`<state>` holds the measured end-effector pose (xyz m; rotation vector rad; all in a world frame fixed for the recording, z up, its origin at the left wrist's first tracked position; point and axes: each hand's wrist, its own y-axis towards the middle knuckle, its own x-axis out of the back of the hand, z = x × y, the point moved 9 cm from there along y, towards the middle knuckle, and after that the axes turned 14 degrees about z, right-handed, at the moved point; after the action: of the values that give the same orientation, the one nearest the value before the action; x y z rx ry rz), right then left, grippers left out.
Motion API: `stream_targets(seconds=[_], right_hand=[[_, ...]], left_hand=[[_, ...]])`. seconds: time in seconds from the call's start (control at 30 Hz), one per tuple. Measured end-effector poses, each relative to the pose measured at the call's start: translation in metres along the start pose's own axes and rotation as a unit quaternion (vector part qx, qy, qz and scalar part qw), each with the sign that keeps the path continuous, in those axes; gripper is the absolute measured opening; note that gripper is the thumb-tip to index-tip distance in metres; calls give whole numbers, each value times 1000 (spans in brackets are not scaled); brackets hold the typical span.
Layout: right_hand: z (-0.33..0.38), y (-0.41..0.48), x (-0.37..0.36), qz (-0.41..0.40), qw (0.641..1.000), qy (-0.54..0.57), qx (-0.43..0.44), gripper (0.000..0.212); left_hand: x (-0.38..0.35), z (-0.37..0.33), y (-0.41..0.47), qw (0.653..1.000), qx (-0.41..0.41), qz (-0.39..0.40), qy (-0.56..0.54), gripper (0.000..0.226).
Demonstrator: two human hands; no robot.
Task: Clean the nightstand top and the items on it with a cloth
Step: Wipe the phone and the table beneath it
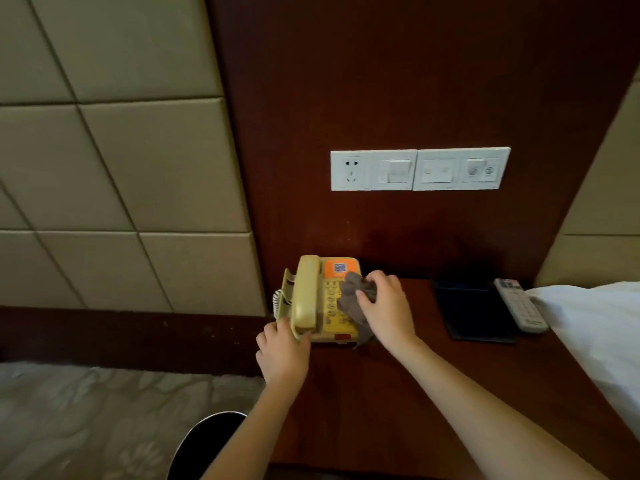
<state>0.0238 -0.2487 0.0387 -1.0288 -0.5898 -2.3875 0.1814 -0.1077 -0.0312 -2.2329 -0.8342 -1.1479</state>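
While the right hand grips the cloth on the phone, the left hand holds it; the remote probably waits.

Dim, warm indoor light; source can't be told. Wood panel falls nearly black toward top & right, w/ a soft dark shadow patch just above the nightstand. Switch plate is the brightest spot, slightly washed out, markings faint. White sheet at right edge also bright, little texture. Whole frame soft, detail smeared: phone keys blurry, remote buttons unreadable. Wide-angle bend curves padded wall seams at left edge. Low left, floor pattern is muddy.
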Motion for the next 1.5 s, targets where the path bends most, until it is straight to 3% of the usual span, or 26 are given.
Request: stream_targets(seconds=[0.13,0.23,0.33,0.53,0.67,1.03,1.3,1.5], right_hand=[[48,14,-65,73,985,-87,127,20],[59,4,-120,158,945,-175,225,35],[54,-2,-135,160,920,-245,262,44],[44,13,-135,185,913,-258,255,48],[40,50,-128,200,932,-232,194,47],[33,162,-139,227,937,-256,68,58],[37,91,-127,236,946,-159,157,49],[42,-1,-131,277,924,-143,223,49]], left_hand=[[-18,24,21,998,1,57,-14,68],[-30,31,34,996,-9,82,-19,65],[-36,29,44,994,-35,91,-39,62],[-38,25,51,985,-79,82,-126,62],[-33,27,62,980,-90,87,-156,71],[-41,30,80,954,-140,155,-217,83],[-38,27,72,945,-148,156,-245,83],[-29,25,68,948,-146,120,-255,83]])
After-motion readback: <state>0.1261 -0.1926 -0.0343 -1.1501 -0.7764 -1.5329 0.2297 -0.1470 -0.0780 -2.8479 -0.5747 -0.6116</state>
